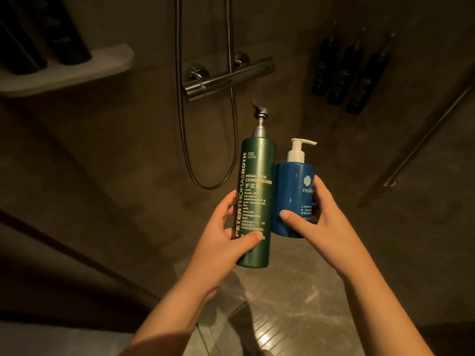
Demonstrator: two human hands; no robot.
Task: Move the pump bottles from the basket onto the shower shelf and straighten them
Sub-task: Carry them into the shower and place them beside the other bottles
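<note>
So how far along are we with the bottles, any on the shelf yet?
Done: both are out of the basket, which isn't in view. In hand: the left hand holds the green conditioner bottle and the right hand holds the blue pump bottle, upright, side by side in mid-air. Left: place both on the shower shelf at upper left, which already carries dark bottles, then straighten them.

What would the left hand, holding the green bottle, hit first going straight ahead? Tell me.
Probably the shower mixer bar on the wall: it lies just beyond the pump of the green bottle in the left hand. Depth is unclear; nothing nearer shows.
</note>
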